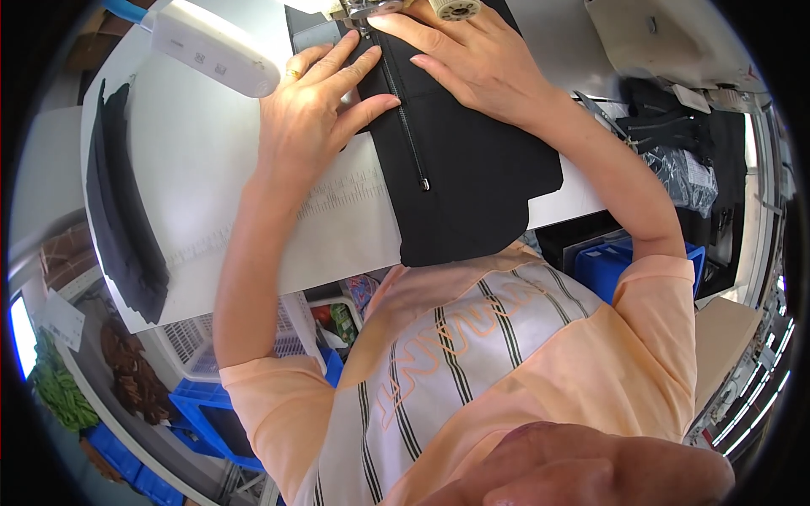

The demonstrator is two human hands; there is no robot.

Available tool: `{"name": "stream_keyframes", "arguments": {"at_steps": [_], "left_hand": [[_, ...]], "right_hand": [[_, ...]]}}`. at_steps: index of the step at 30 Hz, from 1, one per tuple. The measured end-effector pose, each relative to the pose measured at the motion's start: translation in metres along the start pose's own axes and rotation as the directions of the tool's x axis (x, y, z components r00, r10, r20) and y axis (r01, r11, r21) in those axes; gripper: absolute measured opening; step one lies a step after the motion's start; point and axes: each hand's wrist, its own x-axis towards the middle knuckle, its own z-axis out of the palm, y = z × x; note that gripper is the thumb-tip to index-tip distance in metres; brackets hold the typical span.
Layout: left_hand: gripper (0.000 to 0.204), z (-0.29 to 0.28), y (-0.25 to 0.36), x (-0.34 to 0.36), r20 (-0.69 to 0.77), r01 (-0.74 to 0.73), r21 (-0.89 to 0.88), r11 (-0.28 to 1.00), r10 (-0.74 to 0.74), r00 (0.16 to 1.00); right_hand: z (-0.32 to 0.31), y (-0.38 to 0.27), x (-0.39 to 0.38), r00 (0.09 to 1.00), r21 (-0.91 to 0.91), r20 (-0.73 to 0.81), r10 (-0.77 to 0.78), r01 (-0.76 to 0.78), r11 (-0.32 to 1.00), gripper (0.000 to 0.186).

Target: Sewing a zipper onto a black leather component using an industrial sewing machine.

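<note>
A black fabric piece (472, 185) lies on the white table (211, 169), its near end hanging over the edge toward my body. A zipper (403, 118) runs lengthwise along it, with a metal slider (425, 184) at the near end. My left hand (316, 105) rests on the fabric's left side, fingers stretched out and thumb pointing at the zipper. To the zipper's right, my right hand (481, 63) lies flat on the fabric, its fingers extended. Both sets of fingertips come close to the sewing machine's presser foot (363, 27), where the needle area is partly cut off.
A white handheld-shaped device (215, 49) with a blue cable juts over the table at upper left. Stacked black fabric strips (126, 202) lie along the left edge. Below stand a white basket (198, 341) and blue crates (198, 413). Plastic-wrapped goods (683, 177) sit at right.
</note>
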Motion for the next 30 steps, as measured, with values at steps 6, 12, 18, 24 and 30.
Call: {"name": "stream_keyframes", "arguments": {"at_steps": [6,12,18,24,30], "left_hand": [[0.045,0.003,-0.003,-0.006,-0.059,-0.019,0.006,1.000,0.020,0.998],[0.049,-0.029,-0.008,-0.011,0.380,0.466,-0.479,0.744,-0.303,0.874],[0.072,-0.079,0.075,-0.074,0.539,0.254,-0.359,0.898,-0.023,0.842],[0.064,-0.045,0.089,-0.075,0.304,0.009,-0.209,0.978,0.056,0.951],[0.024,-0.027,0.085,-0.047,0.117,0.210,-0.534,0.819,-0.175,0.978]], "right_hand": [[0.006,-0.003,0.001,0.997,0.014,0.045,0.060,-0.061,0.998,0.037],[0.000,-0.003,-0.019,0.937,0.397,0.145,0.317,-0.349,0.849,0.041],[-0.090,-0.069,-0.079,0.935,0.354,0.354,-0.025,-0.109,0.929,0.057],[-0.075,-0.079,-0.086,0.960,0.529,0.080,0.268,-0.269,0.805,0.016],[-0.124,-0.084,-0.078,0.990,0.746,-0.084,-0.114,0.138,0.652,0.034]]}}
